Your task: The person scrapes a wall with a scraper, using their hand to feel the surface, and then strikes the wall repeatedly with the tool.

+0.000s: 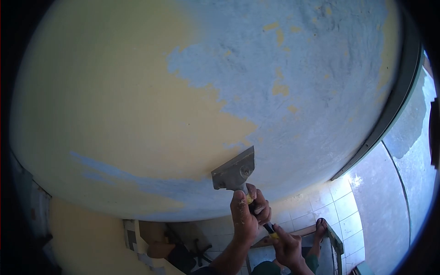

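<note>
A wide metal scraper blade presses flat against a wall covered in yellow paint, at the edge of a bare blue-grey patch. The scraper's black and yellow handle runs down from the blade. My left hand grips the handle just below the blade. My right hand holds the handle's lower end. Small yellow flecks remain inside the scraped patch.
A dark curved frame borders the wall on the right, with a grey surface beyond it. Far below lie pale floor tiles. A foot in a sandal rests on a green-framed step.
</note>
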`<state>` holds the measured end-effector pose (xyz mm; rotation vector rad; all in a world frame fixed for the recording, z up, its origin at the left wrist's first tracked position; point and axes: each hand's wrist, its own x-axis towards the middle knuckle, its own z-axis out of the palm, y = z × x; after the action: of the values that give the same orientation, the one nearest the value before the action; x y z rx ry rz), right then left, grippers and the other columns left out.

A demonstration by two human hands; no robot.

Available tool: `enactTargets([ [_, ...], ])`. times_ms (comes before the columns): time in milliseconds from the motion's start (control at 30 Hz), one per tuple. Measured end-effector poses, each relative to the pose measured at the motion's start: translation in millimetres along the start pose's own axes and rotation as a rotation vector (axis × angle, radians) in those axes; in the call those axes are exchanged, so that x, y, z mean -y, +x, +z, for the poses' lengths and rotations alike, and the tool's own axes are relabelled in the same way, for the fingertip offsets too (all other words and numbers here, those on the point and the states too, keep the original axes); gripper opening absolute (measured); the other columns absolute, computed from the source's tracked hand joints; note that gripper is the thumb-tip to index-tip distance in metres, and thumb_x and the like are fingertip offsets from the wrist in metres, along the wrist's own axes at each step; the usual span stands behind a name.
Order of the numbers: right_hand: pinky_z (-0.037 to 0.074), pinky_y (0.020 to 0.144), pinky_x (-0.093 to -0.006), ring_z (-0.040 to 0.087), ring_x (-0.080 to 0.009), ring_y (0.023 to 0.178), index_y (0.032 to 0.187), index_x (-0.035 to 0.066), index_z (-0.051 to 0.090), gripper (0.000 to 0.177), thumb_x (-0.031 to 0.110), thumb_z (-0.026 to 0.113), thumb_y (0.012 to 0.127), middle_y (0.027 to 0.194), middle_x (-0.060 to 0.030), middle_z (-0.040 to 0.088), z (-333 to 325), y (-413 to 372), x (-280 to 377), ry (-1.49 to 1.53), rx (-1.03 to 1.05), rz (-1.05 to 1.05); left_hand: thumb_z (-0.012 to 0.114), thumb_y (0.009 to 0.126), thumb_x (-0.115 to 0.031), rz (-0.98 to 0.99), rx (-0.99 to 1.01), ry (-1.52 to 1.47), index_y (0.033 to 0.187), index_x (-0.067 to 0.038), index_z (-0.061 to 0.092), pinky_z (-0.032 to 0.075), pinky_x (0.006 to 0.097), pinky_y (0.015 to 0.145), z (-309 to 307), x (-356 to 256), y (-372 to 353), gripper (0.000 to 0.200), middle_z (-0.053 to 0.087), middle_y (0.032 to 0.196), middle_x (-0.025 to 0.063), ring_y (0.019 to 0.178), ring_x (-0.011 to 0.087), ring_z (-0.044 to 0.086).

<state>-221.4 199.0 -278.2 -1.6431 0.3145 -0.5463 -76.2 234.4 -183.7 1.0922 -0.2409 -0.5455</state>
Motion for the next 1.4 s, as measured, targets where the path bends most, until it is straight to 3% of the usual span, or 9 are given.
enactTargets([
  [367,0.054,0.064,-0.0341,0.070,-0.0322,0.071,0.123,-0.003,0.057,0.038,0.011,0.060,0.087,0.085,-0.0227,0.068,-3,36,27,0.031,0.010,-0.060,0.042,0.096,-0.057,0.177,0.109,0.010,0.092,-0.012,0.041,0.022,0.0253,0.034,14,-40,11,0.045,0.035,0.059,-0.0010,0.037,0.0072,0.026],
  [433,0.054,0.063,-0.0334,0.070,-0.0312,0.069,0.124,-0.001,0.056,0.039,0.010,0.060,0.088,0.084,-0.0228,0.068,-10,58,59,-0.024,0.145,-0.169,0.042,0.096,-0.057,0.233,0.105,-0.051,0.092,-0.012,0.041,0.022,0.0253,0.033,24,-75,12,0.045,0.035,0.059,-0.0016,0.037,0.0071,0.026],
  [600,0.053,0.060,-0.0319,0.070,-0.0300,0.067,0.125,-0.002,0.056,0.039,0.008,0.059,0.087,0.081,-0.0218,0.068,5,29,45,0.080,0.030,-0.304,0.042,0.097,-0.056,0.254,0.101,-0.007,0.090,-0.013,0.042,0.021,0.0250,0.033,33,-74,-12,0.044,0.033,0.058,-0.0017,0.038,0.0066,0.027],
  [767,0.052,0.060,-0.0304,0.066,-0.0167,0.063,0.125,-0.009,0.051,0.039,0.014,0.053,0.094,0.075,-0.0143,0.066,7,-5,15,0.068,-0.018,0.031,0.040,0.098,-0.054,0.033,0.082,0.002,0.090,-0.013,0.041,0.020,0.0245,0.033,18,-26,-4,0.042,0.033,0.058,-0.0005,0.037,0.0066,0.025],
  [933,0.051,0.061,-0.0284,0.063,-0.0139,0.064,0.126,-0.009,0.049,0.042,0.021,0.051,0.097,0.075,-0.0135,0.065,8,0,21,0.127,-0.045,0.046,0.041,0.097,-0.055,0.048,0.053,0.006,0.090,-0.012,0.041,0.021,0.0242,0.034,23,-34,2,0.044,0.035,0.057,-0.0005,0.037,0.0069,0.027],
  [1033,0.049,0.060,-0.0277,0.063,-0.0137,0.065,0.127,-0.009,0.049,0.042,0.021,0.049,0.097,0.077,-0.0150,0.065,7,0,28,0.049,-0.013,0.049,0.041,0.097,-0.056,0.028,0.054,0.000,0.089,-0.011,0.041,0.022,0.0240,0.034,22,-38,-1,0.045,0.035,0.057,-0.0007,0.037,0.0069,0.028],
  [1233,0.048,0.058,-0.0276,0.062,-0.0141,0.056,0.125,-0.009,0.051,0.042,0.020,0.050,0.094,0.067,-0.0120,0.063,-1,29,52,-0.411,-0.059,-0.263,0.039,0.098,-0.055,0.124,0.130,-0.008,0.089,-0.011,0.040,0.023,0.0234,0.033,34,-66,8,0.045,0.034,0.057,-0.0007,0.037,0.0066,0.028],
  [1300,0.048,0.058,-0.0284,0.061,-0.0152,0.053,0.122,-0.009,0.054,0.043,0.022,0.053,0.092,0.064,-0.0109,0.062,-1,39,67,0.035,-0.040,-0.091,0.038,0.098,-0.054,0.167,0.166,-0.021,0.090,-0.011,0.040,0.023,0.0234,0.032,41,-83,11,0.044,0.034,0.057,-0.0003,0.037,0.0065,0.027],
  [1400,0.047,0.057,-0.0277,0.061,-0.0154,0.053,0.122,-0.007,0.055,0.042,0.022,0.054,0.092,0.064,-0.0119,0.063,2,44,78,0.064,-0.067,-0.143,0.032,0.101,-0.051,0.206,0.236,-0.032,0.093,-0.011,0.039,0.024,0.0233,0.031,44,-93,11,0.042,0.036,0.058,0.0006,0.036,0.0063,0.027],
])
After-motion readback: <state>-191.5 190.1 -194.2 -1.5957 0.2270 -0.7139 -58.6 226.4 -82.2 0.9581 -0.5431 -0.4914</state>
